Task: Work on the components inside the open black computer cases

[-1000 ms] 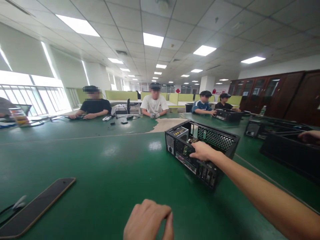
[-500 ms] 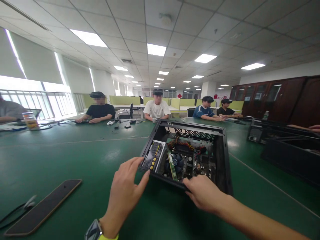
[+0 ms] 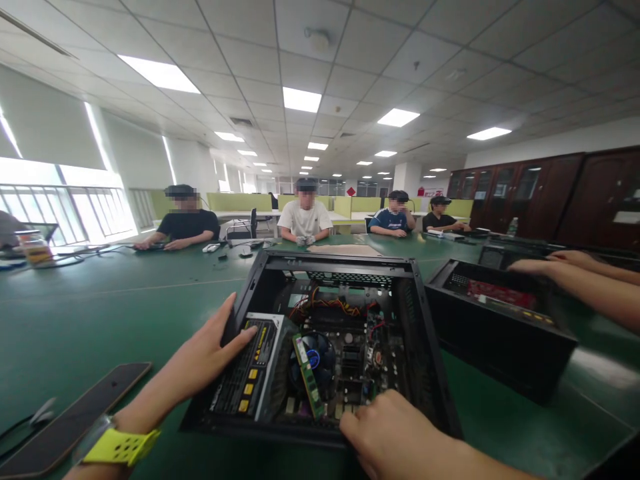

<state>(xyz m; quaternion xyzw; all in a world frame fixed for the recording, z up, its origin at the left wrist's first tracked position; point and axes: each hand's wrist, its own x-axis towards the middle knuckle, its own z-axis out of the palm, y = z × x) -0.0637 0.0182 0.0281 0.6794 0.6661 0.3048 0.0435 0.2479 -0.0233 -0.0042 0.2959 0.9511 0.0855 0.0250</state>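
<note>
The open black computer case [image 3: 320, 347] lies flat on the green table, its uncovered side facing up, showing a grey power supply with yellow labels at the left, a round cooling fan, a green memory stick and red-yellow wiring inside.

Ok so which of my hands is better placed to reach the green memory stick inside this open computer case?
Probably the right hand: it rests on the near rim of the computer case, close to the memory stick. The left hand grips the left wall beside the power supply, steadying the case.
</note>
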